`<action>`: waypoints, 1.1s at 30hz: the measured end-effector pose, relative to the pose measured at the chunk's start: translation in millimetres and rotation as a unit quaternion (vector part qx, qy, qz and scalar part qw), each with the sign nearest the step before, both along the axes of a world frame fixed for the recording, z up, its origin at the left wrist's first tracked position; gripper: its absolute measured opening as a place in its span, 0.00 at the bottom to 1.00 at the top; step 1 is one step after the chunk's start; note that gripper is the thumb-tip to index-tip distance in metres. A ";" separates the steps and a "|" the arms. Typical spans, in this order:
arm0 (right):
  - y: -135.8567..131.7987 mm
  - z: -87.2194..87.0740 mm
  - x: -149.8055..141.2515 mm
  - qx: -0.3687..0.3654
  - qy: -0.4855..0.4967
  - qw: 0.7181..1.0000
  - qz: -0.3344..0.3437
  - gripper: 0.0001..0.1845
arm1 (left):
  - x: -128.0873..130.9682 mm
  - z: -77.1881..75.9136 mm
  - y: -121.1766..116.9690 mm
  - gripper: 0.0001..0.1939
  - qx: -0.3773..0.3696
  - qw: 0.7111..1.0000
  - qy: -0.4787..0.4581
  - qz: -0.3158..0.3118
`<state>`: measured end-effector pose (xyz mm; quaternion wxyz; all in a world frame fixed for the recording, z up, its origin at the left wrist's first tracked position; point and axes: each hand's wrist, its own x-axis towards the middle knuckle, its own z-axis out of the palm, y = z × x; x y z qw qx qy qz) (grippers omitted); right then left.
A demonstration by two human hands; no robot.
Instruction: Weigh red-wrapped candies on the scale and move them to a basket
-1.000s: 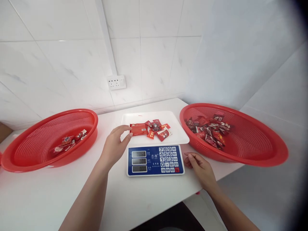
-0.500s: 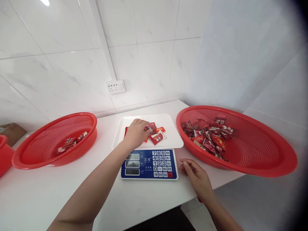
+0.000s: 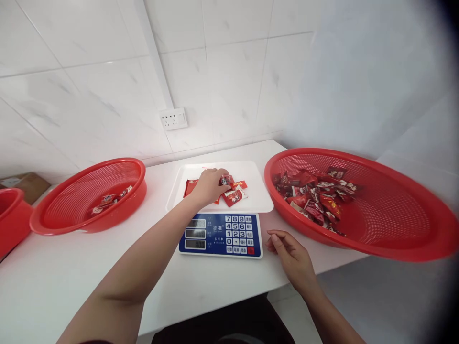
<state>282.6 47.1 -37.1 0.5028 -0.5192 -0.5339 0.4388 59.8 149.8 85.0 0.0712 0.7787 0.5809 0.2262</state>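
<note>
My only view sits at my head, facing forward and down past my left hand and right hand, close over the scale, with the table running below and the tiled wall filling the top.

Bare hands, bare forearms, dark sleeve edge above the left elbow, dark clothing below

The packets have the glossy look of plastic film. The tray is of smooth plastic, the baskets of shiny plastic. The surface looks smooth, the tiles glossy.
</note>
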 end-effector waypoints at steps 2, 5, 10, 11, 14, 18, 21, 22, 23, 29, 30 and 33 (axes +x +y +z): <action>-0.3 -1.0 0.1 0.000 -0.004 1.000 -0.004 0.22 | 0.2 1.7 -4.1 0.12 0.005 1.000 -0.027 0.010; -0.9 -1.6 -0.4 0.003 -0.010 1.000 -0.007 0.21 | -5.4 7.5 -13.9 0.11 0.025 0.997 -0.066 0.026; -1.1 0.6 -1.7 -0.004 -0.016 1.000 -0.008 0.23 | -30.6 21.7 -48.1 0.13 0.093 0.959 -0.260 0.064; -0.9 1.0 -1.9 -0.006 -0.017 1.000 -0.008 0.23 | -36.9 23.2 -57.4 0.15 0.095 0.940 -0.322 0.067; -0.3 1.5 -2.4 -0.007 -0.023 1.000 -0.008 0.23 | -54.7 22.0 -85.5 0.18 0.061 0.884 -0.458 0.068; 0.3 1.5 -3.5 -0.004 -0.036 0.999 -0.010 0.22 | -72.7 9.6 -113.8 0.18 0.017 0.833 -0.546 0.091; 0.7 1.6 -4.7 0.003 -0.049 0.999 -0.012 0.22 | -82.4 -1.4 -125.9 0.15 -0.004 0.807 -0.580 0.110; 0.8 1.5 -5.0 0.004 -0.052 0.999 -0.013 0.22 | -85.0 -4.8 -128.6 0.14 -0.017 0.798 -0.591 0.113; 1.0 1.2 -5.4 0.004 -0.053 0.998 -0.014 0.22 | -87.3 -7.9 -130.8 0.14 -0.033 0.791 -0.600 0.115; 1.4 -1.1 -6.4 -0.001 -0.052 0.998 -0.020 0.22 | -95.9 -23.1 -135.7 0.14 -0.086 0.769 -0.624 0.105; 1.4 -1.1 -6.5 -0.002 -0.053 0.998 -0.020 0.21 | -97.2 -25.0 -135.9 0.14 -0.086 0.767 -0.627 0.103; 1.9 -0.4 -7.4 -0.002 -0.057 0.998 -0.018 0.21 | -101.2 -29.4 -136.3 0.10 -0.085 0.763 -0.633 0.097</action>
